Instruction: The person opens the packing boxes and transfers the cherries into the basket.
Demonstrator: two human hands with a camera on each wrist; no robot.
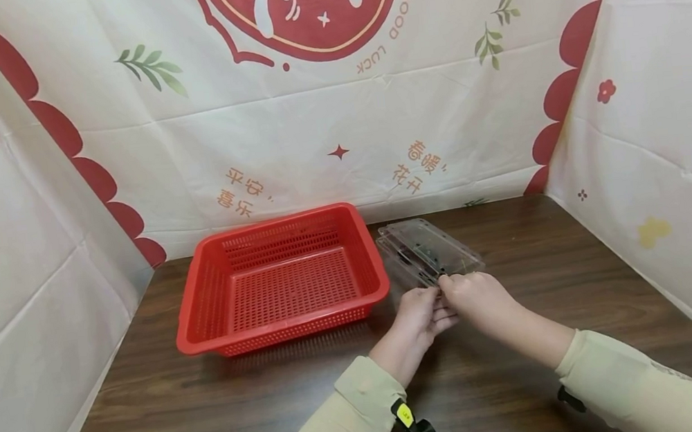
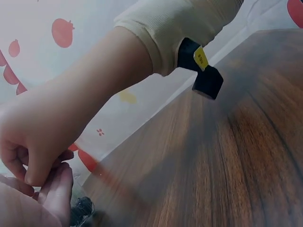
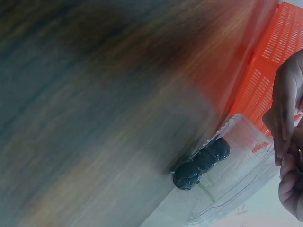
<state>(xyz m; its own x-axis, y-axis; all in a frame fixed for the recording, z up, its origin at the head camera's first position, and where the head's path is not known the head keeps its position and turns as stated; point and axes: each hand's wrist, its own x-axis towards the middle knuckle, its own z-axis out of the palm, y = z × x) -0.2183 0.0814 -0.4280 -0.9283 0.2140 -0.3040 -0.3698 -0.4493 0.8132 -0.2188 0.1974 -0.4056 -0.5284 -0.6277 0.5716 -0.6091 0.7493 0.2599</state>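
Note:
A clear plastic clamshell box (image 1: 439, 245) lies on the table, just right of the red basket. Several dark round fruits (image 3: 201, 163) with a green stem show through its wall in the right wrist view. At the box's near edge my left hand (image 1: 420, 317) pinches the rim, its other fingers spread below. My right hand (image 1: 481, 295) grips the same edge from the right with curled fingers, close against the left. The left wrist view shows both hands meeting, but the rim between their fingertips is mostly hidden.
A red perforated plastic basket (image 1: 293, 290) stands to the left of the box, with nothing visible in it. The wooden table (image 1: 264, 405) is bounded by printed white cloth (image 1: 288, 131) at the back and both sides.

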